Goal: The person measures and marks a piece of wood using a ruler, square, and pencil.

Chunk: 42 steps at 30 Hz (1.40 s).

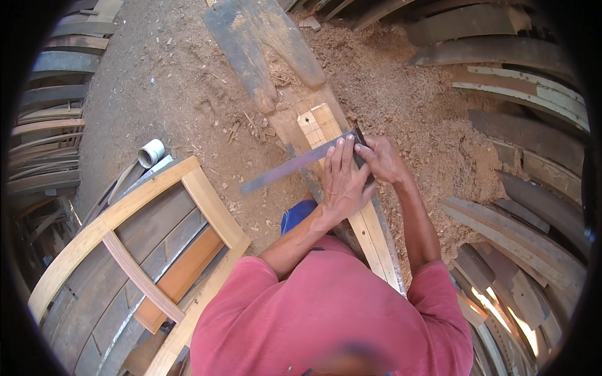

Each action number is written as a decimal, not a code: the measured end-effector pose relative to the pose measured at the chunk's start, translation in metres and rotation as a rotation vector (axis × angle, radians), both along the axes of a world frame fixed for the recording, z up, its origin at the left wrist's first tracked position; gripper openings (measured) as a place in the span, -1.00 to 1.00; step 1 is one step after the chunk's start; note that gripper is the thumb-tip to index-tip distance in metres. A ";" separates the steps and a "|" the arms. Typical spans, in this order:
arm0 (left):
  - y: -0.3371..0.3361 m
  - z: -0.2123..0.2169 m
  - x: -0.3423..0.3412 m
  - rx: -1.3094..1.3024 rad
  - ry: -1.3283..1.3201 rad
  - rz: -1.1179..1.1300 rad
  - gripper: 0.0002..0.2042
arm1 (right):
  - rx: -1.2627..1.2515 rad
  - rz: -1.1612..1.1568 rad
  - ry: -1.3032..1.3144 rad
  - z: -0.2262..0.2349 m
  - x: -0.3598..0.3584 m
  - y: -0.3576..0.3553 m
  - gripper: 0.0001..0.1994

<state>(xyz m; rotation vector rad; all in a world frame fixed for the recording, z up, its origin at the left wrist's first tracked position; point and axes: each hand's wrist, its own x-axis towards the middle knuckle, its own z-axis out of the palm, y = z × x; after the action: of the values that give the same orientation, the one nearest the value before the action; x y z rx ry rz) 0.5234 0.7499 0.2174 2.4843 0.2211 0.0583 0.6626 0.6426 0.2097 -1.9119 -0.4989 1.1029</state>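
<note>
A long metal try square (282, 169) lies slantwise across a pale wooden piece (365, 233), its blade sticking out to the left. My left hand (343, 182) presses the blade down with long fingers, the thumb by the dark stock. Closed at the stock's far end is my right hand (384, 161); whether its fingertips also hold a marker is hidden. Near its far end the wooden piece (315, 121) has a dark hole and several drawn lines. Under it runs a worn plank bench (290, 53), dusty with shavings.
To the left stands a pale wooden frame (216, 207) with a curved rail. A white cup (151, 152) sits beyond its corner. Old boards are stacked along the left side (53, 97) and the right side (520, 53). Sawdust covers the ground (188, 94).
</note>
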 end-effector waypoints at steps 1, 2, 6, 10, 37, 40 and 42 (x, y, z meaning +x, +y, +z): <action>-0.001 -0.001 -0.001 0.002 -0.008 0.000 -0.28 | 0.013 -0.011 -0.003 -0.001 -0.001 0.000 -0.77; -0.001 -0.003 -0.001 0.003 -0.012 -0.008 -0.27 | 0.003 -0.006 -0.018 -0.002 -0.002 -0.001 -0.77; -0.002 -0.008 -0.003 0.027 -0.028 -0.029 -0.24 | -0.039 0.012 -0.043 -0.008 -0.001 -0.001 -0.77; -0.003 -0.012 -0.004 0.058 -0.028 -0.032 -0.21 | -0.028 0.008 -0.055 -0.008 0.000 0.001 -0.77; -0.003 -0.015 -0.002 0.029 -0.047 0.004 -0.33 | -0.064 0.014 -0.037 0.003 0.005 0.009 -0.76; -0.002 -0.013 -0.002 0.009 -0.049 -0.017 -0.40 | -0.057 -0.137 -0.741 0.021 0.010 0.013 -0.74; -0.002 -0.013 -0.003 0.007 -0.053 -0.010 -0.42 | 0.056 -0.367 -0.456 0.038 0.017 0.013 -0.76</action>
<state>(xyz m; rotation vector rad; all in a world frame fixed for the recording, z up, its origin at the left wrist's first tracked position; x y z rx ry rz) 0.5209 0.7476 0.2046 2.4868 0.1870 0.1209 0.6793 0.6559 0.2473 -2.1022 -0.3947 0.4121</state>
